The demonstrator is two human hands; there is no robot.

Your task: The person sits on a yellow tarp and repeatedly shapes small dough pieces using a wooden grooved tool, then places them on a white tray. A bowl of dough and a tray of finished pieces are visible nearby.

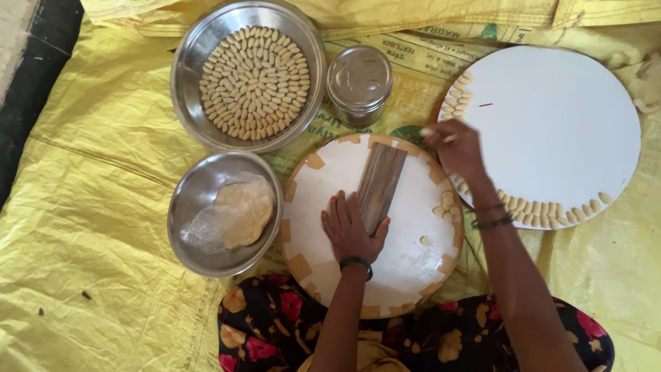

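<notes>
One view only, from the head camera, looking straight down. Two bare hands at work over a yellow sheet (89, 200) spread on the ground.

Left hand (351, 231): palm down at centre frame, fingers close together, fingertips lying on the lower end of a ridged wooden board (380, 184). That board lies tilted on a round white work board (413, 255) with tan patches along its rim. A few small shaped dough pieces (446, 205) sit at about 3 o'clock on this work board, just beside the wooden board.

Right hand (458, 148): reached out toward 1 o'clock from the work board, fingertips pinched on what looks like one small pale dough piece, over the left edge of a larger round white tray (571, 117). Rows of shaped pieces (544, 208) line that tray's rim from about 10 o'clock round to 5 o'clock.

At 11 o'clock of the work board: a large steel bowl (200, 48) holding shaped pieces laid in concentric rings. At 9 o'clock: a smaller steel bowl (189, 200) with a lump of dough (244, 210) partly in clear plastic. At 12 o'clock: a closed steel canister (359, 83), just beside the large bowl.

Bottom edge: floral dark cloth (261, 331) over the person's lap.
</notes>
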